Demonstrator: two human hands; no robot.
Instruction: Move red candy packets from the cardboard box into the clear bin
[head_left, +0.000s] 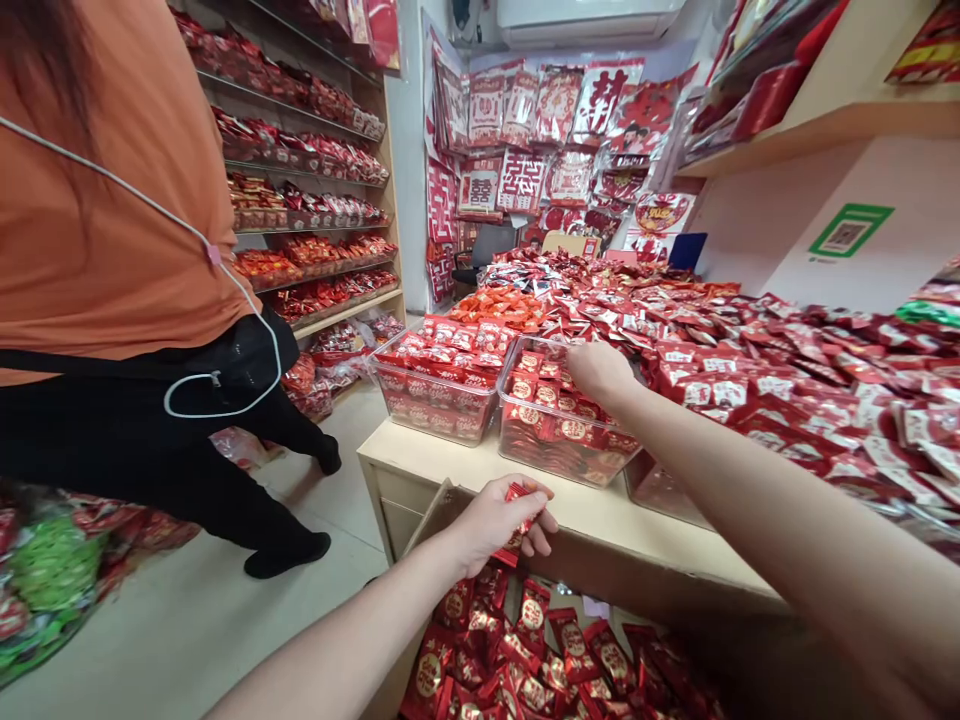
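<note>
My left hand (504, 522) is closed around a red candy packet (517, 520), just over the open cardboard box (585, 550). Loose red packets with gold print (517, 640) lie inside that box. Farther forward, my right hand (600, 372) reaches over the back right part of a clear plastic bin (570, 455). Rows of red packets with round gold labels (551, 395) stand in this bin. The fingers of my right hand are turned away and partly hidden, so whether they hold a packet does not show.
Another clear bin (442, 405) of red packets stands left of the first on the cream counter (480, 465). Heaped red packets (735, 370) cover the right and back. A person in an orange shirt (142, 200) stands at left, before stocked shelves (300, 170).
</note>
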